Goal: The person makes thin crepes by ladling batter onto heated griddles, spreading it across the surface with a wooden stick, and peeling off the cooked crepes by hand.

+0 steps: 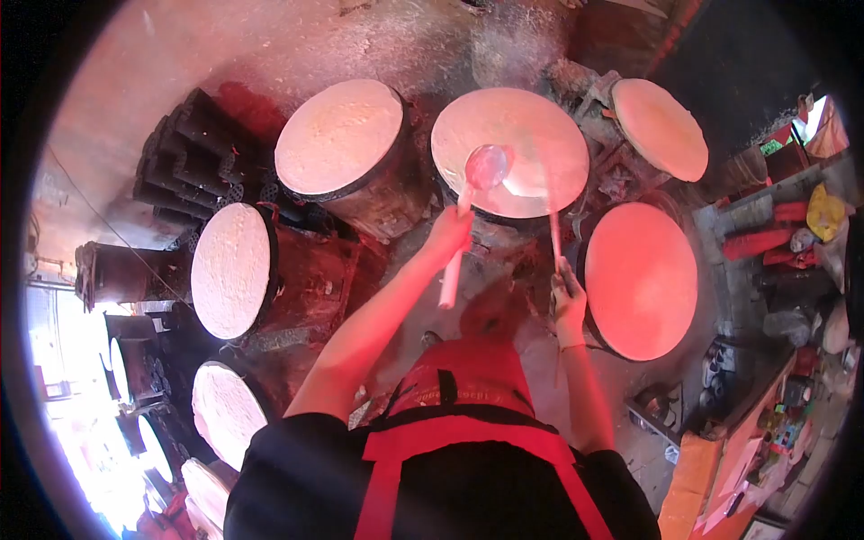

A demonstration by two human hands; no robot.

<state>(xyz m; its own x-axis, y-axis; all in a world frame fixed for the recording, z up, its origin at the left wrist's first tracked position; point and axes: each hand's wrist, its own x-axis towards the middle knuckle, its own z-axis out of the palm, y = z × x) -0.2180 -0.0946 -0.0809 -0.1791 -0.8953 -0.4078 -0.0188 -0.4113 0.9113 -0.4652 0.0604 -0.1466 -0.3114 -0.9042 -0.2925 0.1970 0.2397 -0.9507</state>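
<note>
Griddles (529, 137) pale-topped, grey floor (547, 382), bright opening (74, 436)

Red tint over nearly everything, heaviest on the round disc (641, 281) at right, window (49, 337) on the left totally blown out, far right wall (733, 76) near black, fisheye bending the edges, thin stick (555, 236) kinda smeared

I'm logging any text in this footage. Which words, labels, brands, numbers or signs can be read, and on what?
Readable text: none.
Red apron: a row of printed characters on its front, too small and blurred to read.
Small colourful items at the right: too small to tell whether they carry text.
Ladle and thin stick: no lettering visible.
</note>
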